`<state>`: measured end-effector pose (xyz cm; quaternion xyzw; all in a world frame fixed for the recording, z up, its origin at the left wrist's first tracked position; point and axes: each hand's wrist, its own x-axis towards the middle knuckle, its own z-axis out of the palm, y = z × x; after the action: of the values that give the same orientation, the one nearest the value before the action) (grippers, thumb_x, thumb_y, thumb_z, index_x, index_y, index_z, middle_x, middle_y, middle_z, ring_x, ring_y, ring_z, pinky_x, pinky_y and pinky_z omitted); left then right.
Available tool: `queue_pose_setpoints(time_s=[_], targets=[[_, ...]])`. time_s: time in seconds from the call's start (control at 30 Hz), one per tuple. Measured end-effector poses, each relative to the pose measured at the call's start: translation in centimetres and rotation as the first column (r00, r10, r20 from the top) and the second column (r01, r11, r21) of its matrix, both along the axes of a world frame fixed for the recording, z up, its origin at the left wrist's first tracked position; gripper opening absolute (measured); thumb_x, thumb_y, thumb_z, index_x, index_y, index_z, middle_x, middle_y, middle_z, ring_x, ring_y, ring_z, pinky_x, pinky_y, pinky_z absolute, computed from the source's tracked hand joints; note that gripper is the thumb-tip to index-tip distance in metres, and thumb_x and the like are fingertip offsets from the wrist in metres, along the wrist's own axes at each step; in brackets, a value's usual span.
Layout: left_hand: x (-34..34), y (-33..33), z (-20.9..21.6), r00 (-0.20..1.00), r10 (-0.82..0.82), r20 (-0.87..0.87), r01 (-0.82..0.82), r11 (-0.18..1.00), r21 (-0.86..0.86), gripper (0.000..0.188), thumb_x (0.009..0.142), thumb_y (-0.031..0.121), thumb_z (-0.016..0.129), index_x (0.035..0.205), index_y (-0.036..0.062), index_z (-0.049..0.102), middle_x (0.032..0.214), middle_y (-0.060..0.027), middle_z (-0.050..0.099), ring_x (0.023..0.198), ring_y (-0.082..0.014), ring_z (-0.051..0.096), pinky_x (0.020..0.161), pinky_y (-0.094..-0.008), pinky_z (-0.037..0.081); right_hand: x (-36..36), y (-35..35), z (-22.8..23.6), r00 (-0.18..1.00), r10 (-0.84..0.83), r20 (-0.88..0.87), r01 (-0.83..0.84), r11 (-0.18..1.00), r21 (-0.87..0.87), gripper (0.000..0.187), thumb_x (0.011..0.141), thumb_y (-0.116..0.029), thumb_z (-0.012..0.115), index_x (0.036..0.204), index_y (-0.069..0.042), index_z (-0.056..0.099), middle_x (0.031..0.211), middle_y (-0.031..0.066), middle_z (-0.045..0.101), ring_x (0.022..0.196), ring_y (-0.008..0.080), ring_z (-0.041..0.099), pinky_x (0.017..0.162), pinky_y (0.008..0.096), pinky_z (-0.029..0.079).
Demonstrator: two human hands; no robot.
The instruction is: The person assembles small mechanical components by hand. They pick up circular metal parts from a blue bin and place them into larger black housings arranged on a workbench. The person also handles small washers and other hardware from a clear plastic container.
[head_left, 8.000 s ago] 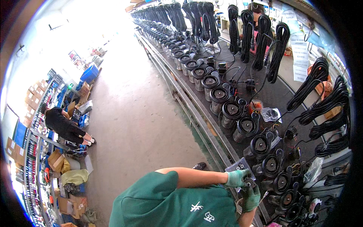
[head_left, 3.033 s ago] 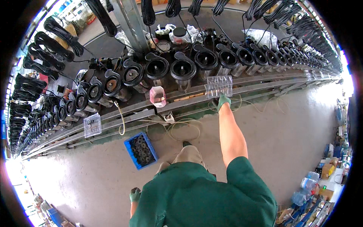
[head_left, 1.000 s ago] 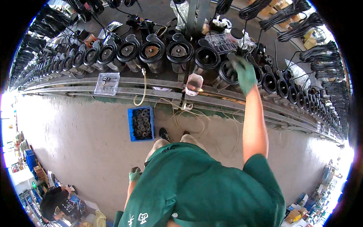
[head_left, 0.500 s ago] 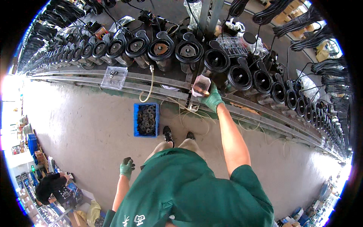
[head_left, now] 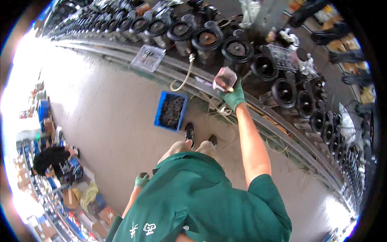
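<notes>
My right hand [head_left: 234, 97], in a green glove, reaches forward to the metal rail and grips a small clear, pinkish angular box [head_left: 225, 79]. Something brown lies inside the box, too blurred to name. Just beyond it stands a motor-like unit with a round black top [head_left: 238, 49]. My left hand [head_left: 141, 180], gloved in green with dark fingertips, hangs low beside my body. Its fingers look loosely apart, though blurred, and I see nothing in them.
A long row of similar black-topped units runs along the metal rail [head_left: 177, 62]. On the rail sit a clear tray [head_left: 148, 58] of small parts and a pale hose [head_left: 188, 74]. A blue crate [head_left: 171, 111] of dark parts stands on the floor. Another person [head_left: 52, 161] is at far left.
My view has turned, so the bench and crate appear shifted right and tilted. The left hand has drawn closer to my body. The right hand keeps hold of the box.
</notes>
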<state>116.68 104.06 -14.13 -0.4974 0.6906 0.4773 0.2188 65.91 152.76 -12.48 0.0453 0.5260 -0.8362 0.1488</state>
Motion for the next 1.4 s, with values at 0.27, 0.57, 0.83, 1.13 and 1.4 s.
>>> queue_pose_setpoints(time_s=[0.27,0.57,0.83,1.13,1.4], targets=[[4.8,6.3,6.1,0.991,0.100,0.089,-0.101,0.995,0.009,0.034,0.097,0.019,0.065,0.128,0.0063,0.058,0.110,-0.0072,0.068,0.078,-0.0189,0.066,0.061,-0.0347,0.053,-5.6,-5.6,-6.2,0.977,-0.099,-0.190,0.136,0.971,0.195,0.066,0.076,-0.017,0.082,0.132,-0.009,0.049,0.127,0.0058,0.061,0.113,0.0209,0.062,0.094,0.0345,0.053],[9.6,1.7,2.9,0.927,0.255,0.274,-0.284,0.956,0.069,0.031,0.097,0.016,0.062,0.127,0.0071,0.061,0.109,-0.0072,0.070,0.077,-0.0186,0.066,0.064,-0.0349,0.054,8.6,-5.2,2.3,0.967,-0.191,-0.167,0.253,0.680,0.688,0.053,0.091,0.000,0.065,0.142,-0.004,0.050,0.127,0.0103,0.062,0.116,0.0206,0.061,0.101,0.0324,0.049],[-3.9,-13.8,-6.3,0.965,-0.122,0.230,0.078,0.979,0.189,0.033,0.098,0.020,0.063,0.128,0.0074,0.061,0.104,-0.0055,0.069,0.079,-0.0196,0.065,0.064,-0.0349,0.053,26.0,-8.6,-9.9,0.929,-0.108,0.355,-0.259,0.497,0.828,0.035,0.092,-0.007,0.065,0.126,-0.006,0.061,0.106,0.0065,0.071,0.089,0.0159,0.066,0.074,0.0326,0.055],[-22.3,-25.1,-25.0,0.991,-0.094,0.096,0.068,0.967,0.245,0.014,0.101,0.020,0.057,0.114,0.0163,0.061,0.094,-0.0012,0.064,0.072,-0.0165,0.061,0.061,-0.0339,0.050,31.0,-23.0,-19.6,0.872,-0.112,0.477,-0.405,0.385,0.830,0.032,0.091,-0.041,0.060,0.112,-0.017,0.066,0.101,0.0173,0.071,0.093,0.0382,0.069,0.077,0.0490,0.052],[-31.5,-21.3,-38.9,0.571,-0.821,-0.003,0.819,0.570,-0.060,0.038,0.095,0.021,0.063,0.128,0.0003,0.061,0.126,-0.0184,0.067,0.117,-0.0274,0.063,0.099,-0.0355,0.048,28.6,-30.5,-37.1,0.649,0.171,0.741,-0.739,0.374,0.561,0.033,0.087,-0.028,0.066,0.113,-0.007,0.068,0.111,0.0181,0.071,0.102,0.0388,0.066,0.086,0.0465,0.052]])
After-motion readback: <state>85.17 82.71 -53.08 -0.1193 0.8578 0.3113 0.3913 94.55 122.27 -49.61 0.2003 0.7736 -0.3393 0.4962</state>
